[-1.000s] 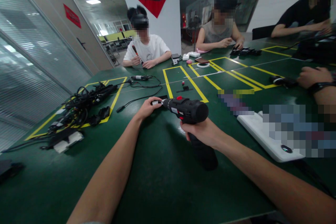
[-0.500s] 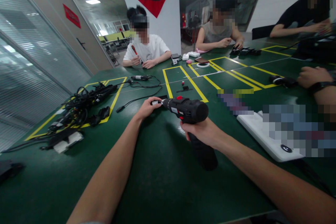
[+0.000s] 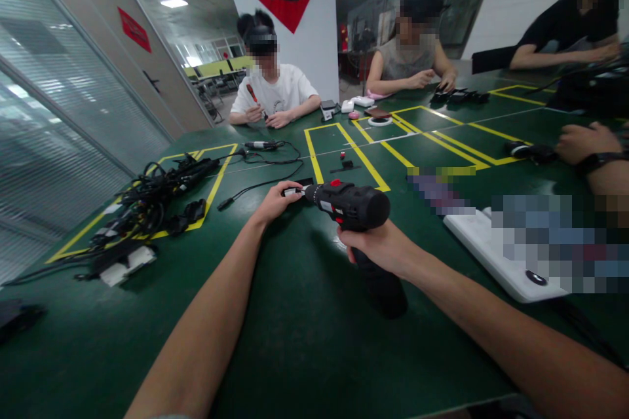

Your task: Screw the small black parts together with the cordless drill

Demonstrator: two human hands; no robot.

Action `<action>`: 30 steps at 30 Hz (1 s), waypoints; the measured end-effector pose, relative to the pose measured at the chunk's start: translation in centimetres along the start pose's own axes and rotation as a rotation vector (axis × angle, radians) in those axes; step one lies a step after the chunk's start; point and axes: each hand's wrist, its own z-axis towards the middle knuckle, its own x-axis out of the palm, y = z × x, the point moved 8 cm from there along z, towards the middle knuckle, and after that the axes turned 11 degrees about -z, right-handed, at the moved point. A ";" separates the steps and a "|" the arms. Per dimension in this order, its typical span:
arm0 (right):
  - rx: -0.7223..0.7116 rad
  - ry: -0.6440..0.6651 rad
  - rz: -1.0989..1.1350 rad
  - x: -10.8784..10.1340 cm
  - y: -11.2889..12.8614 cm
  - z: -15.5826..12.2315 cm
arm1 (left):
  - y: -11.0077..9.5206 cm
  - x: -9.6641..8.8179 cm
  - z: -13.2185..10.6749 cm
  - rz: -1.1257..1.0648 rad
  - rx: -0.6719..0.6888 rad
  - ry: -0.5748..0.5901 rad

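My right hand point(image 3: 376, 242) is wrapped round the grip of a black cordless drill point(image 3: 351, 203) with red switches, held level and pointing left. Its chuck reaches the fingertips of my left hand point(image 3: 278, 200). Those fingers are closed on a small black piece with a pale face point(image 3: 291, 192), which lies low over the table; its kind is not clear. The tip of the drill meets this piece or sits right beside it; I cannot tell which. Behind the drill, a small black part point(image 3: 347, 164) and a tiny red item point(image 3: 343, 154) lie inside a yellow taped outline.
Tangled black cables and adapters point(image 3: 147, 200) cover the left side. A loose cable point(image 3: 265, 173) runs toward the middle. On the right is a white device point(image 3: 491, 249), partly blurred. Across the green table point(image 3: 295, 340) sit several people; one holds a screwdriver point(image 3: 251, 92).
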 end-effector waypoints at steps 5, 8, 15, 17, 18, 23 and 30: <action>-0.013 0.017 -0.006 0.1 0.4 -0.1 | 0.4 -0.1 0.1 -0.010 -0.007 -0.006; -0.018 0.014 -0.021 0.0 0.3 -0.1 | 0.4 -0.1 0.1 -0.001 -0.006 -0.002; -0.005 0.022 -0.012 0.1 0.2 -0.2 | 0.3 -0.1 0.1 -0.005 0.002 -0.004; 0.011 0.020 -0.016 0.1 0.4 -0.3 | 0.3 -0.1 0.1 -0.008 -0.002 -0.009; 0.014 0.019 -0.017 0.1 0.5 -0.4 | 0.3 -0.1 0.1 -0.009 -0.008 -0.011; -0.007 0.029 -0.015 0.1 0.9 -0.4 | 0.0 0.0 -0.1 0.012 -0.022 -0.011; -0.031 0.028 0.034 0.1 0.0 0.1 | -0.2 -0.1 0.0 0.020 0.001 -0.005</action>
